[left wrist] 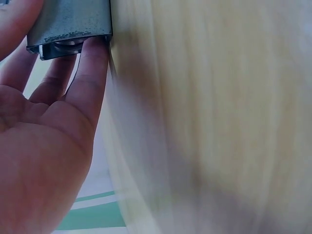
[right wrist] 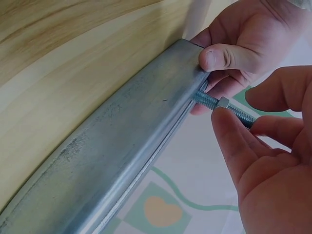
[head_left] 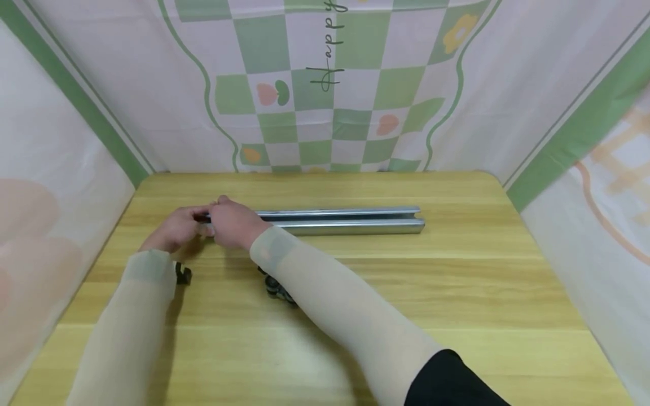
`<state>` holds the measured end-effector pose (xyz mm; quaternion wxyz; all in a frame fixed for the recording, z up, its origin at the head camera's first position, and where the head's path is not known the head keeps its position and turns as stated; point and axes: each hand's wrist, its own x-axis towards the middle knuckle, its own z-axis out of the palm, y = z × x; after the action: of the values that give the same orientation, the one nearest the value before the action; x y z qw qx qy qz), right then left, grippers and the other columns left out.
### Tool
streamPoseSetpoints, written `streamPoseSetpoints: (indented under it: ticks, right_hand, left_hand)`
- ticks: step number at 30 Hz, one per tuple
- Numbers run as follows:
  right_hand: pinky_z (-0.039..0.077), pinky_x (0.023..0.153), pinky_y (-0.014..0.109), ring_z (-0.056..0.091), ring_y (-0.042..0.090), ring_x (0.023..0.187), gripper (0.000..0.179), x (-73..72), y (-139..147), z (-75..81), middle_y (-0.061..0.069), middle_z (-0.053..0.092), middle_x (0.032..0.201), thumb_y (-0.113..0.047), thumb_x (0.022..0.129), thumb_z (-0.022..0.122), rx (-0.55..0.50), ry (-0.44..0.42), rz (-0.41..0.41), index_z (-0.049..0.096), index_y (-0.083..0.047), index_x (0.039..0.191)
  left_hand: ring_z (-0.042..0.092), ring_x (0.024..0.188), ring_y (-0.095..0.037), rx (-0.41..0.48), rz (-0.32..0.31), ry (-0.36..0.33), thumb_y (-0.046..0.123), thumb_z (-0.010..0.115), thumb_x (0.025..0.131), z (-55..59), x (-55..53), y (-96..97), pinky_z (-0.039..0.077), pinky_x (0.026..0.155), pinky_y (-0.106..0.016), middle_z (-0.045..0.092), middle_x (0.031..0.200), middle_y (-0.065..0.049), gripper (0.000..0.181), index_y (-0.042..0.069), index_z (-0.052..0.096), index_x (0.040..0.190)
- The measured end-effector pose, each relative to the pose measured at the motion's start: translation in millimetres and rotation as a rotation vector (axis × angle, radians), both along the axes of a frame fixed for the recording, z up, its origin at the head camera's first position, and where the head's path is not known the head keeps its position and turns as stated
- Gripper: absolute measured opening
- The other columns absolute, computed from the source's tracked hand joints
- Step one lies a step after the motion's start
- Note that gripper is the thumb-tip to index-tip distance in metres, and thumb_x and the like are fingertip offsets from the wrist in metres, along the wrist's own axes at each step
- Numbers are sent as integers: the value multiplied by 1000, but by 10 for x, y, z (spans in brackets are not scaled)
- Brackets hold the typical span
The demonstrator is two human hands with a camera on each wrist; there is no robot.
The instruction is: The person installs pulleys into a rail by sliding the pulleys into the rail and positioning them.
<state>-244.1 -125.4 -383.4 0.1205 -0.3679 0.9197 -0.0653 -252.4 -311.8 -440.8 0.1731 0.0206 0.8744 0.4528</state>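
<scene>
A long silvery metal channel (head_left: 350, 228) lies across the table in the head view, its open slot facing up. At its left end my left hand (head_left: 175, 228) grips it, thumb (right wrist: 210, 60) on the outer wall and fingers round the open end, as the right wrist view shows. A threaded bolt (right wrist: 207, 99) with a hex nut (right wrist: 223, 102) on it sticks out of the slot near that end. My right hand (head_left: 236, 223) pinches the bolt beside the nut with its fingertips (right wrist: 222, 117). In the head view the hands hide the bolt.
The wooden table (head_left: 406, 293) reaches back to a patterned cloth (head_left: 350, 129), with more cloth on both sides. A small black part (head_left: 183, 274) sits by my left sleeve and a dark knobbly part (head_left: 276, 288) by my right forearm.
</scene>
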Motion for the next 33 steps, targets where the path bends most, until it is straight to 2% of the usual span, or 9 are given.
streamPoseSetpoints:
  ticks: [4,10,21,27,33]
  right_hand:
    - [44,91,18,50,8,110,39,-1,-8,-6,0,53,139,-29,105,50,-5,11,16,58,-15,140]
    - [42,97,20,52,10,113,37,-12,-17,-13,-1,58,134,-29,105,51,-20,18,28,60,-15,137]
    - [44,93,17,54,9,106,41,-15,-45,-42,2,56,133,-29,103,54,14,29,25,55,-12,141]
    - [45,91,17,56,8,101,42,-9,-45,-41,2,55,134,-28,103,55,-8,14,15,54,-12,142]
    - [42,97,17,50,11,120,50,2,-44,-35,3,48,145,-29,103,54,8,35,26,45,-11,149]
  left_hand:
    - [29,141,-40,10,7,-7,6,70,89,-15,-7,9,27,113,-54,35,155,-19,70,4,38,152]
    - [35,138,-40,31,6,0,0,66,90,-24,-15,21,33,110,-52,37,153,-21,66,1,39,150]
    - [38,136,-40,68,15,-7,-3,64,90,-15,9,41,37,108,-51,38,152,-23,63,-1,41,149]
    - [38,135,-41,57,14,2,-4,63,89,-17,8,34,35,109,-52,39,151,-24,63,-2,41,148]
    - [34,138,-42,68,8,-8,-3,62,91,-26,-22,5,31,111,-54,37,152,-25,61,-3,40,148]
